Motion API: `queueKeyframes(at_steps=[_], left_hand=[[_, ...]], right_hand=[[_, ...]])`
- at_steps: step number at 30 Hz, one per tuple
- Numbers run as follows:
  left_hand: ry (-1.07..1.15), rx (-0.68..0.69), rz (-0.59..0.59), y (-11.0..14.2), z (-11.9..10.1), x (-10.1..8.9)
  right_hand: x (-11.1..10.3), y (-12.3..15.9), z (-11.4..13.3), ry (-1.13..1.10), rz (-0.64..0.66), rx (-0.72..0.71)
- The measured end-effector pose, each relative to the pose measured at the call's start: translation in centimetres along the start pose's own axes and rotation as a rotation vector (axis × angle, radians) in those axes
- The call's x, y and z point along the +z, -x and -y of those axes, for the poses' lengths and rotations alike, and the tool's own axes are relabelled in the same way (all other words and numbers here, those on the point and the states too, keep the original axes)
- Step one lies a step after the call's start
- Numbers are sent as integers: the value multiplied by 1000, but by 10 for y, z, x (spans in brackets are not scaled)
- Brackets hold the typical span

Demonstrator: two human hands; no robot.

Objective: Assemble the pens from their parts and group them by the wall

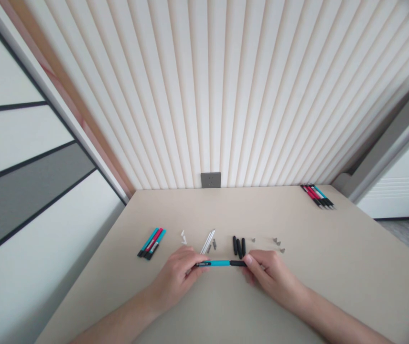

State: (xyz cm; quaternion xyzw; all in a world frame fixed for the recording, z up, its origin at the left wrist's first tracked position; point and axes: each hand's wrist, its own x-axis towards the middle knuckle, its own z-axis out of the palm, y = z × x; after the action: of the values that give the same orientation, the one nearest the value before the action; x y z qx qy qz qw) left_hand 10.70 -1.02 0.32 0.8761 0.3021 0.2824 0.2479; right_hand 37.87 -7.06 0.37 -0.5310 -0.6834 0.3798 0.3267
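Close in front of you, the pen [220, 263] is held crosswise between your hands, its long axis running side to side. Your left hand [177, 279] is closed around the dark tip end, and your right hand [271, 277] pinches the black end. Just beyond sit black grips [239, 247], pale rods [207, 242] and a bundle of pens [151, 243]; more pens [317, 196] lie at the far edge of the table [369, 248].

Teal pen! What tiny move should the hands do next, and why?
Probably give the black end a small twist with the right hand, while the left hand steadies the teal pen barrel, because each hand pinches one of the joined parts.
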Motion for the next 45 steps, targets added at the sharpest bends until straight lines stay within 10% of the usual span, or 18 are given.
queueKeyframes(at_steps=[45], left_hand=[[102,-96,-74,-1,3,1]], right_hand=[[-7,-2,-2,119,-22,-213]])
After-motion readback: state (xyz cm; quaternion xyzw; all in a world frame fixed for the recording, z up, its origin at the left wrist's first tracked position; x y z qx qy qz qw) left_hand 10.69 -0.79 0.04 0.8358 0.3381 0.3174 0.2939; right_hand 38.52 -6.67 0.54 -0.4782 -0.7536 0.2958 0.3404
